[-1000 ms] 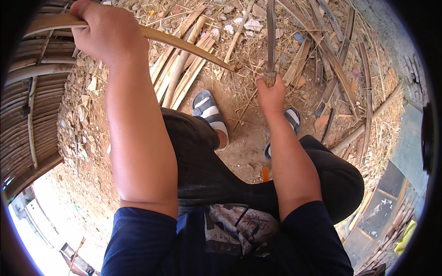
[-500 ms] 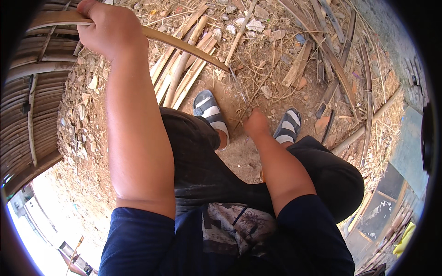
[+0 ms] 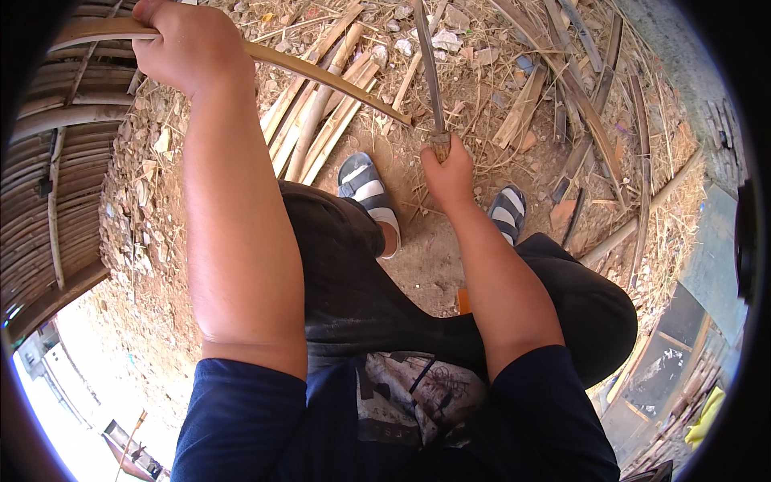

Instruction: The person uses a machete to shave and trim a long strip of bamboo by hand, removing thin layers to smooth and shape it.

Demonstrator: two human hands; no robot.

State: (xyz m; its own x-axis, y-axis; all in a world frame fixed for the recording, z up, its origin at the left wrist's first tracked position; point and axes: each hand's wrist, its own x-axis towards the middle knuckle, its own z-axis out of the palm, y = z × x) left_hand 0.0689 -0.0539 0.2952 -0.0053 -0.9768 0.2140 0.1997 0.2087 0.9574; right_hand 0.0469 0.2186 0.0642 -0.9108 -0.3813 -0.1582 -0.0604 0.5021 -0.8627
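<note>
At the upper left, my left hand (image 3: 193, 50) is closed around a long split bamboo strip (image 3: 325, 78). The strip slants down to the right, its near end hanging over the dirt between my feet and the bamboo pile. My right hand (image 3: 448, 172) grips the short handle of a machete (image 3: 429, 68), whose long dark blade points away from me. The strip's end lies just left of the machete, near where blade and handle meet; a small gap seems to separate them.
Split bamboo pieces (image 3: 317, 112) lie beyond my left sandal (image 3: 365, 185). Dark wooden strips (image 3: 590, 120), straw and stones cover the ground at the right. A bamboo slat wall (image 3: 72, 177) stands at the left. My right sandal (image 3: 507, 213) rests on bare dirt.
My right hand has moved up and away from me, and the machete blade has swung to point forward. The bamboo strip has shifted very slightly in my left hand.
</note>
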